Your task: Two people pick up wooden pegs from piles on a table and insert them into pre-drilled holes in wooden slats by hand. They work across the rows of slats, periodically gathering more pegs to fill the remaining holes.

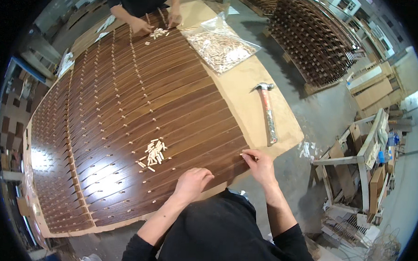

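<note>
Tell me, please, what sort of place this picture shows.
Probably a woodworking workshop: small wooden dowels lie in a pile on dark brown wooden boards, a claw hammer rests nearby, and dark wooden pieces are stacked high beyond.

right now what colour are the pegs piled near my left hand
Pale cream; the pegs show best in the head view.

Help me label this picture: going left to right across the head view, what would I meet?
Loose pile of small wooden pegs → left hand → right hand → pale wooden frame.
</note>
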Tool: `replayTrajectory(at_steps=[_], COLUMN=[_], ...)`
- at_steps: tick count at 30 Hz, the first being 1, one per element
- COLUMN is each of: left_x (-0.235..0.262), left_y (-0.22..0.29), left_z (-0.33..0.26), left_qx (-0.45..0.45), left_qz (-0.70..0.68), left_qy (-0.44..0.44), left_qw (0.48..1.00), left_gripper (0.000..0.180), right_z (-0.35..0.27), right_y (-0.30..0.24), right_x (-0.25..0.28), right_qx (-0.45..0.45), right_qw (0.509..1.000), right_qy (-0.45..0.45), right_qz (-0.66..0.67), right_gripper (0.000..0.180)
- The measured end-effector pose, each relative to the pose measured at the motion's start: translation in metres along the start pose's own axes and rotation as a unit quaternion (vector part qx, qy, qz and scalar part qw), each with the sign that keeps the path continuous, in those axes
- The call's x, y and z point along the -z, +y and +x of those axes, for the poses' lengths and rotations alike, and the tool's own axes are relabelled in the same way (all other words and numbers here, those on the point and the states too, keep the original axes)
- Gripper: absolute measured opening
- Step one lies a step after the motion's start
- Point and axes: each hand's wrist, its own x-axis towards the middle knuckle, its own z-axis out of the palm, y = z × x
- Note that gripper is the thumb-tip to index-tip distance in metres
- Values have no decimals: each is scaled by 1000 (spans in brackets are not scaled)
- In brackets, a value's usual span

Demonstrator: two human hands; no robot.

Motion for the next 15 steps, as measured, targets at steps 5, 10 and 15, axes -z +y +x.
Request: replayTrajectory(at_steps=[5,10,15], left_x=[-25,-24,-24], left_y=[4,8,3], left_z=[23,27,26], left_qx=[-78,-80,-88], left_qz=[65,124,134], left_qy=[-31,-38,-29], left_qw=[994,988,987], left_gripper=[18,16,17], right_z=[-13,-17,-17], right_y=[19,29,21], right_x=[25,32,16], right_qx=[-6,12,37], right_qw=[991,991,992], right_qy=[-10,24,3], right_qz=[-131,-131,-117], right_gripper=[22,21,22])
